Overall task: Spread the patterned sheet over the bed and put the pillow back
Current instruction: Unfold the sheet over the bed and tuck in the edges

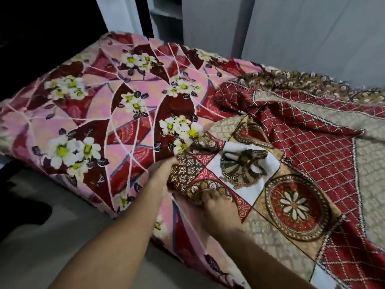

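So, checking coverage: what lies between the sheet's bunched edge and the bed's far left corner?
Only the bare floral bed cover, in the head view; the patterned sheet hasn't reached it.

The patterned sheet (pixel 281 184) hides the left hand's (pixel 160 174) fingers.

Place: a bedroom in a home
Bed (pixel 62 184): low, under a pink floral cover (pixel 104 113)
Far edge: grey wardrobe doors (pixel 302 28), open shelf (pixel 164 11)
Floor (pixel 52 247): pale, bare

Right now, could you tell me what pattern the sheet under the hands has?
Red lattice, beige panels, round medallions on the sheet; head view.
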